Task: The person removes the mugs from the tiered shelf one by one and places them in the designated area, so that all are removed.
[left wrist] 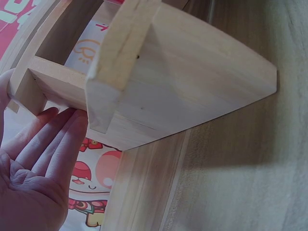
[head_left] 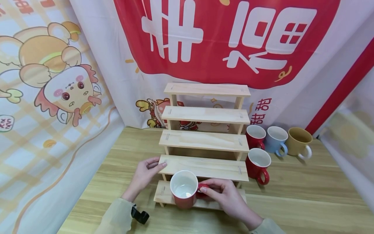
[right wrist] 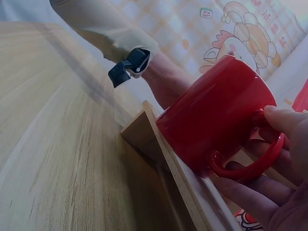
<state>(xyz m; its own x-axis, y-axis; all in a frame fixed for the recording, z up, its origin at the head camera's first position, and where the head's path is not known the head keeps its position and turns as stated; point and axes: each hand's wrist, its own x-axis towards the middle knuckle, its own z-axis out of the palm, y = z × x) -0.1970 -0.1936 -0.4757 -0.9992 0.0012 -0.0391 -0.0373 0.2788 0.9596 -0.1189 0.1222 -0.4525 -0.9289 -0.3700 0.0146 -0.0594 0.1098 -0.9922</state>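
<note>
A tiered wooden stand [head_left: 201,139] rises in steps against the cloth backdrop. On its lowest step is a red mug [head_left: 187,199] with a white inside, upright, its handle turned to the right. My right hand [head_left: 226,196] pinches that handle between thumb and fingers. In the right wrist view the base of the red mug [right wrist: 211,115] meets the step. My left hand [head_left: 144,175] holds the left end of the second step from the bottom, thumb on top. From the left wrist, the fingers of the left hand [left wrist: 43,168] show under the board.
Right of the stand are two more red mugs [head_left: 252,169] [head_left: 253,142], a light blue mug [head_left: 273,144] and a tan mug [head_left: 295,146] with a white handle. All stand on the wood-grain table [head_left: 306,195]. Printed cloth [head_left: 52,130] hangs along the left side and back.
</note>
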